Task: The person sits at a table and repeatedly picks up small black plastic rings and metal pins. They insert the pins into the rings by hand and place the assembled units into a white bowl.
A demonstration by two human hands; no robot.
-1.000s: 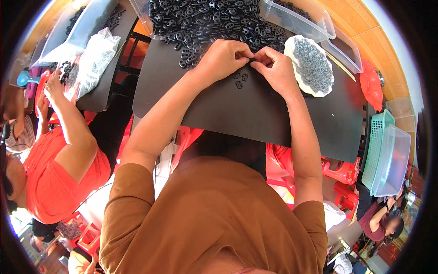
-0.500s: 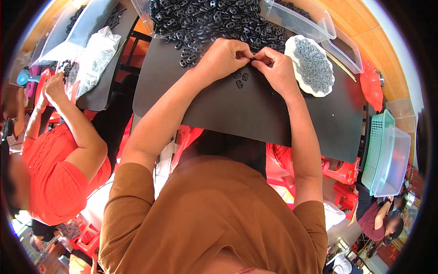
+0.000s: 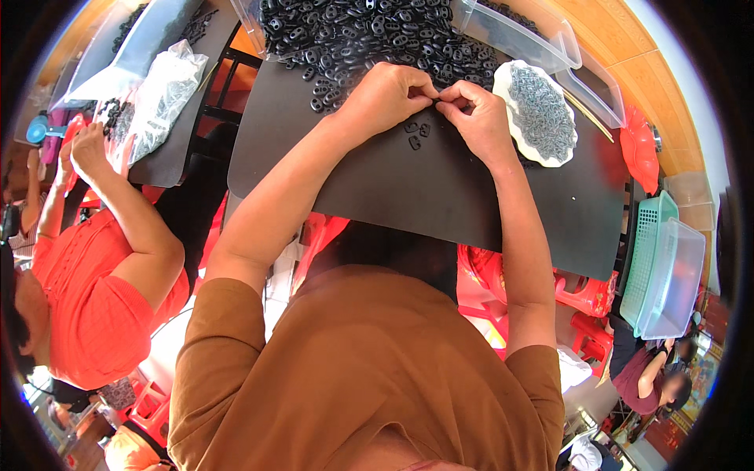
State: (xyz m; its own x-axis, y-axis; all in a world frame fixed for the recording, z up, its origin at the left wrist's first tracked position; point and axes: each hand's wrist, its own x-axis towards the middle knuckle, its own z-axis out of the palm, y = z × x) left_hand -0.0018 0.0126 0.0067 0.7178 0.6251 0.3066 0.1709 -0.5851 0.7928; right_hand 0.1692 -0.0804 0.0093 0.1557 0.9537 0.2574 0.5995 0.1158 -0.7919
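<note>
Both hands meet over the worktop point(image 3: 393, 188), thumbs and forefingers drawn into narrow pinches that almost touch. Between the fingertips of the left hand point(image 3: 390, 96) and the right hand point(image 3: 473, 118) is a small dark piece point(image 3: 437, 101), mostly covered by the fingers; its shape, and whether it is one part or two, cannot be made out.

Just below the fingertips, on the near side, three small black parts point(image 3: 415, 143) lie close together. Beyond the hands spreads a heap of black two-holed pieces point(image 3: 369, 39), cut off by the upper edge and partly hidden behind the left hand. Just right of the right hand stands a white scalloped dish point(image 3: 554, 162) filled with small grey pieces point(image 3: 540, 110), too fine to tell singly. Past it are a clear plastic bin point(image 3: 522, 39), cut off at the top, thin sticks point(image 3: 589, 115) and a red dish point(image 3: 640, 149).

Farther right, a green basket point(image 3: 648, 243) sits against a clear container point(image 3: 675, 282). At left, a person in red point(image 3: 102, 290) works near a plastic bag point(image 3: 169, 86); what that person's hands hold is unclear. A colourful panel point(image 3: 713, 363) by the right rim is too small and bent to read.
</note>
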